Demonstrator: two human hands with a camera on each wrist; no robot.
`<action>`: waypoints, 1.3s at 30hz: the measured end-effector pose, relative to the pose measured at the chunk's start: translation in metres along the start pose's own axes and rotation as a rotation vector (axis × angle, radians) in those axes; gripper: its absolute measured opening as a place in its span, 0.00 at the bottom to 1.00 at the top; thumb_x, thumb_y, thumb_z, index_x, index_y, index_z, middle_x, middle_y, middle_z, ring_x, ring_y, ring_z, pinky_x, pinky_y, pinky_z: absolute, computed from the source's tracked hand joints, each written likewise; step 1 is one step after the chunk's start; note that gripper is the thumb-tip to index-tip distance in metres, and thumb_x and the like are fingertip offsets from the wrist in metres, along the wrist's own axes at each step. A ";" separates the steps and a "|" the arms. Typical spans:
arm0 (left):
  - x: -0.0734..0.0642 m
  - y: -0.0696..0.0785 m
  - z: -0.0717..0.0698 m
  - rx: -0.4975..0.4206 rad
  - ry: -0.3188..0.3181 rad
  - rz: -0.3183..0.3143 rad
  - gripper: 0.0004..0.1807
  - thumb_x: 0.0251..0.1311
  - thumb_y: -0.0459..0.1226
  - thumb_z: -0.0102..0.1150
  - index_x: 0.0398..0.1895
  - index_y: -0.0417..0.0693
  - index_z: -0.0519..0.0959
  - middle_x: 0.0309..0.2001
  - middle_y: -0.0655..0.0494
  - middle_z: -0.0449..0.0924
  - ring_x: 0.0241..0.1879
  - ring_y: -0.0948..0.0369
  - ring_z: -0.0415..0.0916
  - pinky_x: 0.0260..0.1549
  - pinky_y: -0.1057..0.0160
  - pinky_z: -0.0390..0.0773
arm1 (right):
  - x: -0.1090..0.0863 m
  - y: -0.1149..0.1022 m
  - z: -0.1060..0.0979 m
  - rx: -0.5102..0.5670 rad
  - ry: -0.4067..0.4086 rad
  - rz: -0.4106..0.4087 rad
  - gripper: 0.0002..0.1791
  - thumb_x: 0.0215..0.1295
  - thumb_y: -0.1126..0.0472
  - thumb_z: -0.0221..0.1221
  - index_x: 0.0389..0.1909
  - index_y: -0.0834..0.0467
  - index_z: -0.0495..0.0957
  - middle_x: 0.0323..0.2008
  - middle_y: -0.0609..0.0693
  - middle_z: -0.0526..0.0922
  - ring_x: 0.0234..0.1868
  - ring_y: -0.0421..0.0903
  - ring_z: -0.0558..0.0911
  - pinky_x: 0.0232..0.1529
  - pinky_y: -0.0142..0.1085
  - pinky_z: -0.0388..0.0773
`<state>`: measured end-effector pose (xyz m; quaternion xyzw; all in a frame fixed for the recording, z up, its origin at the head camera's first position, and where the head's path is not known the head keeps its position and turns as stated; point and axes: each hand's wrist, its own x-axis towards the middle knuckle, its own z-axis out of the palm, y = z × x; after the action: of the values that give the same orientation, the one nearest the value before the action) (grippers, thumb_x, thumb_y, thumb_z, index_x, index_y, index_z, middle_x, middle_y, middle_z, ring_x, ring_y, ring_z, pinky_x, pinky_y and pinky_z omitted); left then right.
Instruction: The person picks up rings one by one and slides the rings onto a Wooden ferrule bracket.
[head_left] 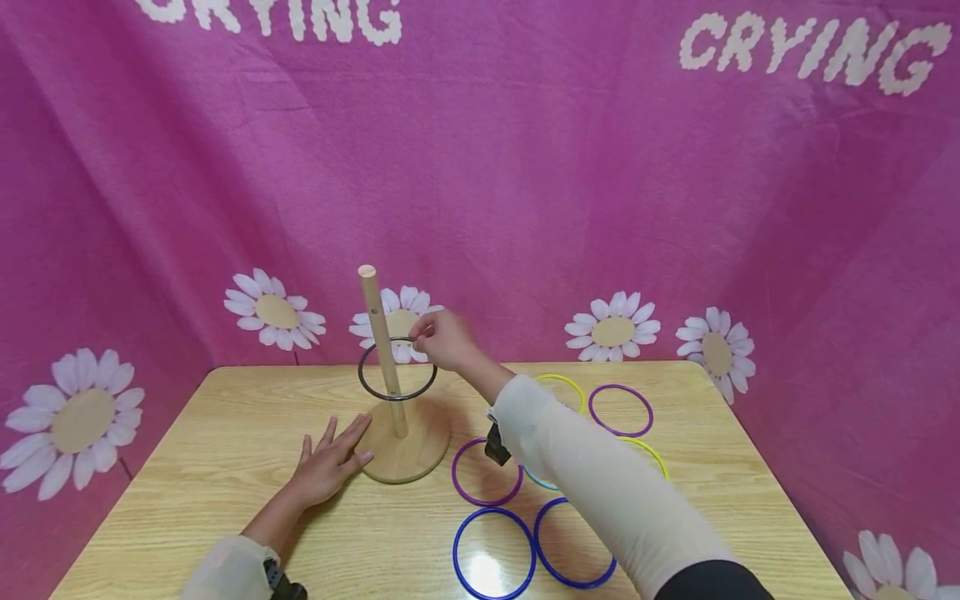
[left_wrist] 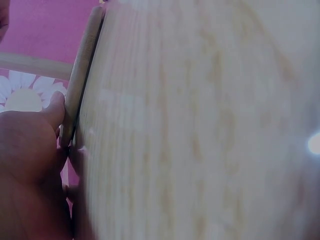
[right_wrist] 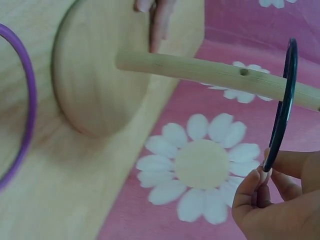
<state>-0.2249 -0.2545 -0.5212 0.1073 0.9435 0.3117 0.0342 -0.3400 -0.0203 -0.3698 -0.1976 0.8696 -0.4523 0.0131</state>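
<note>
Far left: left hand (head_left: 330, 467) low on the worktop (head_left: 180, 483), fingers apart, gripping nothing, index and thumb at the edge of the round base (head_left: 422, 450). Probably there to stop sliding or tipping; pressure, cannot tell.

Next: wooden pole (head_left: 380, 325), upright from the base, likely set mid-disc for balance. Black ring (right_wrist: 286, 110) around it, about mid-height, off the base; in head view, near rim in front of the wood, far rim behind.

Then right hand (head_left: 448, 340): thumb and fingers clamped on the black ring, pinching at the rim. Presumably gripped there to leave the centre clear and knuckles off the pole.

Further right, flat on the worktop: purple ring (head_left: 453, 479), two blue rings (head_left: 454, 552), light-blue ring (head_left: 542, 484), yellow ring (head_left: 584, 400), second purple ring (head_left: 652, 412), second yellow ring (head_left: 660, 459). Spread out, probably for easy single pickup. Some partly behind the right sleeve (head_left: 600, 492); overlap there, cannot tell.

Writing: "CRYING" twice in white on the pink cloth (head_left: 487, 192). Left lettering (head_left: 297, 18) cropped at top, right lettering (head_left: 819, 48) whole. Likely just decoration. No brand or label readable on rings or wrist units (head_left: 497, 446).
</note>
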 end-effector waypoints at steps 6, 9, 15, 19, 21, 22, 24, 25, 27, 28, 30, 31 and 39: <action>0.000 -0.002 0.001 -0.002 -0.007 -0.010 0.37 0.79 0.51 0.49 0.83 0.50 0.54 0.82 0.44 0.51 0.80 0.33 0.31 0.67 0.23 0.21 | -0.006 0.021 0.015 0.023 0.026 0.008 0.04 0.60 0.74 0.64 0.36 0.68 0.86 0.27 0.53 0.85 0.28 0.37 0.74 0.25 0.25 0.68; 0.000 -0.001 0.000 0.004 -0.009 -0.013 0.37 0.79 0.51 0.49 0.83 0.49 0.53 0.82 0.44 0.50 0.80 0.33 0.30 0.67 0.23 0.21 | -0.009 0.032 0.022 0.000 0.040 0.007 0.05 0.59 0.74 0.65 0.35 0.66 0.86 0.28 0.54 0.86 0.28 0.37 0.75 0.27 0.25 0.69; -0.001 0.002 -0.003 0.004 -0.026 -0.030 0.38 0.79 0.52 0.48 0.84 0.49 0.52 0.82 0.45 0.49 0.80 0.35 0.29 0.67 0.24 0.21 | -0.014 0.054 0.037 -0.013 0.032 0.060 0.04 0.60 0.74 0.65 0.35 0.65 0.86 0.29 0.53 0.86 0.29 0.38 0.76 0.29 0.25 0.69; -0.001 0.001 -0.003 0.003 -0.029 -0.033 0.38 0.79 0.53 0.48 0.84 0.49 0.51 0.82 0.45 0.49 0.80 0.35 0.29 0.67 0.24 0.21 | -0.018 0.065 0.047 0.026 0.032 0.102 0.05 0.59 0.74 0.65 0.34 0.64 0.86 0.29 0.53 0.86 0.30 0.39 0.77 0.27 0.26 0.71; -0.001 0.000 -0.002 0.000 -0.025 -0.030 0.39 0.78 0.53 0.48 0.84 0.48 0.51 0.82 0.45 0.49 0.81 0.35 0.29 0.68 0.25 0.20 | -0.019 0.071 0.052 0.024 0.037 0.130 0.05 0.59 0.74 0.65 0.33 0.63 0.86 0.29 0.52 0.86 0.30 0.40 0.77 0.27 0.27 0.72; -0.001 0.000 -0.001 -0.001 -0.022 -0.027 0.39 0.78 0.53 0.49 0.83 0.48 0.51 0.82 0.45 0.49 0.81 0.35 0.29 0.68 0.25 0.20 | -0.019 0.074 0.054 0.019 0.040 0.144 0.05 0.59 0.74 0.65 0.33 0.62 0.86 0.29 0.51 0.85 0.30 0.40 0.77 0.27 0.27 0.72; -0.001 -0.001 -0.001 -0.002 -0.019 -0.026 0.39 0.78 0.53 0.49 0.84 0.47 0.51 0.82 0.45 0.49 0.81 0.35 0.29 0.68 0.25 0.20 | -0.021 0.078 0.058 0.004 0.051 0.165 0.06 0.60 0.73 0.65 0.33 0.60 0.87 0.29 0.50 0.85 0.31 0.40 0.77 0.28 0.27 0.72; -0.001 -0.001 -0.001 -0.001 -0.019 -0.026 0.39 0.78 0.52 0.49 0.84 0.47 0.51 0.82 0.45 0.49 0.81 0.35 0.29 0.68 0.25 0.20 | -0.022 0.080 0.059 -0.002 0.054 0.177 0.06 0.60 0.73 0.64 0.33 0.60 0.87 0.29 0.50 0.85 0.31 0.41 0.77 0.28 0.28 0.72; -0.001 0.000 -0.001 -0.004 -0.018 -0.026 0.39 0.78 0.52 0.49 0.83 0.47 0.51 0.82 0.45 0.50 0.81 0.35 0.29 0.68 0.25 0.20 | -0.024 0.083 0.062 -0.015 0.063 0.194 0.07 0.60 0.73 0.64 0.32 0.59 0.87 0.29 0.49 0.84 0.31 0.41 0.77 0.28 0.28 0.72; -0.001 0.000 -0.001 -0.007 -0.018 -0.026 0.39 0.78 0.52 0.49 0.83 0.47 0.51 0.82 0.45 0.50 0.81 0.35 0.29 0.68 0.25 0.20 | -0.025 0.084 0.063 -0.024 0.067 0.194 0.07 0.60 0.73 0.63 0.32 0.59 0.87 0.28 0.49 0.84 0.31 0.41 0.77 0.28 0.28 0.73; -0.001 0.001 -0.002 -0.012 -0.019 -0.026 0.38 0.78 0.51 0.49 0.83 0.47 0.51 0.82 0.45 0.49 0.81 0.35 0.29 0.68 0.26 0.19 | -0.027 0.087 0.065 -0.038 0.069 0.200 0.08 0.59 0.73 0.63 0.31 0.59 0.87 0.27 0.49 0.84 0.30 0.40 0.77 0.28 0.29 0.73; -0.001 0.001 -0.002 -0.015 -0.021 -0.026 0.38 0.78 0.51 0.50 0.83 0.47 0.51 0.82 0.44 0.50 0.81 0.35 0.29 0.68 0.26 0.19 | -0.028 0.089 0.066 -0.041 0.069 0.206 0.08 0.59 0.73 0.63 0.31 0.59 0.87 0.26 0.48 0.84 0.29 0.40 0.77 0.28 0.29 0.72; 0.000 0.000 -0.001 -0.015 -0.027 -0.032 0.39 0.79 0.52 0.49 0.84 0.48 0.50 0.82 0.45 0.49 0.81 0.36 0.28 0.68 0.26 0.19 | -0.032 0.098 0.077 -0.056 0.080 0.228 0.08 0.54 0.74 0.67 0.30 0.58 0.87 0.24 0.46 0.83 0.30 0.40 0.76 0.32 0.30 0.74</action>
<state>-0.2247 -0.2553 -0.5209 0.0961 0.9421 0.3168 0.0527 -0.3276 -0.0193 -0.4982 -0.0796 0.8986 -0.4308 0.0240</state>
